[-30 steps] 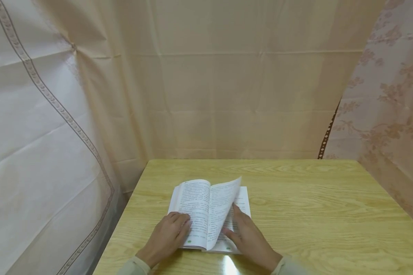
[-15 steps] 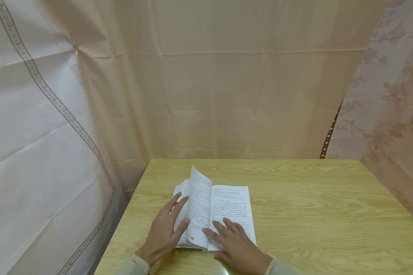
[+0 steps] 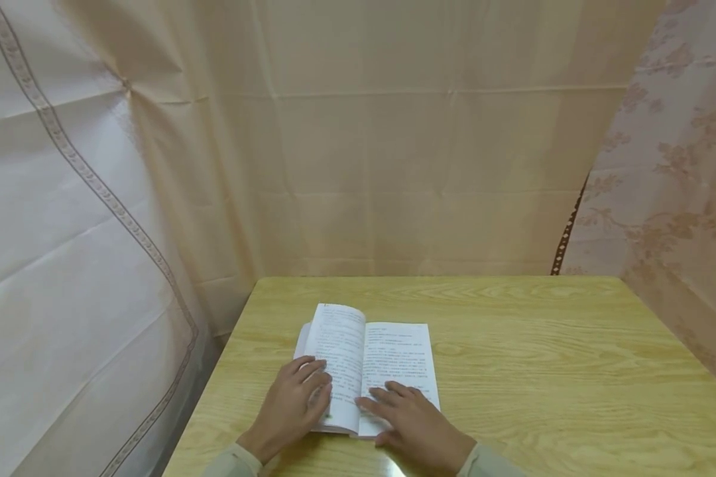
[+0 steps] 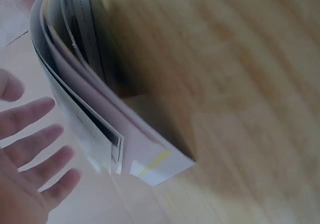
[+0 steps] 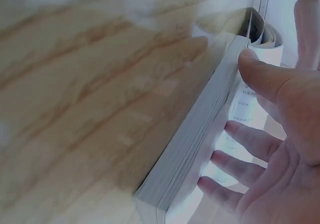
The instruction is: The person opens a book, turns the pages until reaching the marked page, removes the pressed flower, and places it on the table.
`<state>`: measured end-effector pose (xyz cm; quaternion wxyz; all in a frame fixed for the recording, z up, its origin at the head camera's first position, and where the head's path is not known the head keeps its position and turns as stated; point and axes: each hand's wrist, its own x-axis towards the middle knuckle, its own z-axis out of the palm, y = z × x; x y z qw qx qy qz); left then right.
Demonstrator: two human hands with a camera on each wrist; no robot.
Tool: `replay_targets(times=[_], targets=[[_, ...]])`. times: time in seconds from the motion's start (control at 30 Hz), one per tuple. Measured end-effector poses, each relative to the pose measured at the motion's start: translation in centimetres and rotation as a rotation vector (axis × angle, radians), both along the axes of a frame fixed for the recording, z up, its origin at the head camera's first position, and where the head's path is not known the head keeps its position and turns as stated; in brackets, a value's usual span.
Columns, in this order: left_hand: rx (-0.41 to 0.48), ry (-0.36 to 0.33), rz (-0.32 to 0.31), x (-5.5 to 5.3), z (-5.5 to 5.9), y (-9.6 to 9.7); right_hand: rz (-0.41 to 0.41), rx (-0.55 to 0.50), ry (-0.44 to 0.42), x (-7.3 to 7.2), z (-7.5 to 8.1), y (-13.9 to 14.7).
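An open book (image 3: 396, 354) with printed pages lies on the wooden table. My left hand (image 3: 292, 407) rests its fingers on the left page, near the outer edge. On the lower part of the right page lie the spread fingers of my right hand (image 3: 420, 427), the thumb by the bottom edge. In the left wrist view the left fingers (image 4: 37, 146) stretch toward the raised, curved left side of the book (image 4: 95, 91). The right wrist view shows the thick page block (image 5: 192, 129), with the right fingertips (image 5: 220, 159) at the page and the thumb at its edge.
The wooden table (image 3: 543, 351) reaches past the book on every side. Beige cloth (image 3: 406, 152) hangs behind it, pale cloth (image 3: 65, 265) with a patterned strip on the left, and flowered cloth (image 3: 680, 199) on the right.
A page that was lifted on the right has turned over to the left and now lies under my left fingers. My right hand has moved from under that page onto the right page.
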<state>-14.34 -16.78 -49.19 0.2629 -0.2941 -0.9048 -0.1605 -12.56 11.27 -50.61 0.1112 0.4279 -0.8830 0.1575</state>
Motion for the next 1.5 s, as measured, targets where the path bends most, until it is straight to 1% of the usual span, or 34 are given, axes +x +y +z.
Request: replay_targets(times=[0.13,0.23,0.33,0.43,0.6,0.8,0.83,0.93,1.0,1.1,1.17,1.2,1.23,1.3,1.33,1.4,1.47,1.5], targets=[[-0.064,-0.115,0.019,0.3,-0.3,0.2,0.026,-0.009,-0.050,-0.3,0.4,0.4],[-0.110,-0.194,0.049,0.5,-0.3,0.3,0.050,-0.021,-0.058,-0.4,0.5,0.5],[-0.142,-0.237,0.070,0.6,-0.2,0.4,0.088,-0.050,-0.043,-0.7,0.5,0.5],[-0.155,-0.251,0.075,0.7,-0.2,0.5,0.119,-0.058,-0.020,-0.8,0.5,0.6],[-0.163,-0.254,0.077,0.7,-0.1,0.5,0.113,-0.034,0.007,-0.8,0.4,0.9],[-0.163,-0.246,0.075,0.7,-0.2,0.5,0.119,-0.052,0.046,-0.7,0.7,1.0],[-0.164,-0.245,0.075,0.7,-0.2,0.5,0.120,-0.044,0.054,-0.6,0.8,1.1],[-0.167,-0.247,0.074,0.7,-0.2,0.5,0.115,-0.002,0.042,-0.4,1.3,1.4],[-0.169,-0.249,0.074,0.7,-0.2,0.5,0.113,0.052,0.054,-0.4,1.6,1.7],[-0.173,-0.253,0.074,0.7,-0.2,0.5,0.091,0.085,0.071,-0.3,1.7,2.4],[-0.174,-0.254,0.074,0.7,-0.1,0.5,0.042,0.087,0.111,-0.4,1.6,2.8],[-0.175,-0.254,0.075,0.7,-0.1,0.5,0.002,0.073,0.118,-0.5,1.5,3.0],[-0.177,-0.253,0.076,0.7,-0.1,0.5,-0.051,0.048,0.123,-0.5,1.4,3.2],[-0.177,-0.248,0.077,0.8,-0.1,0.5,-0.188,-0.009,0.112,-0.7,1.4,3.3],[-0.178,-0.244,0.077,0.8,-0.1,0.5,-0.261,-0.045,0.090,-0.8,1.3,3.3],[-0.178,-0.237,0.078,0.8,-0.1,0.5,-0.393,-0.138,0.016,-0.8,1.3,3.1],[-0.171,-0.233,0.076,0.9,-0.1,0.5,-0.478,-0.249,-0.100,-0.8,1.3,2.8],[-0.167,-0.230,0.075,0.9,-0.1,0.5,-0.500,-0.300,-0.157,-0.8,1.3,2.6]])
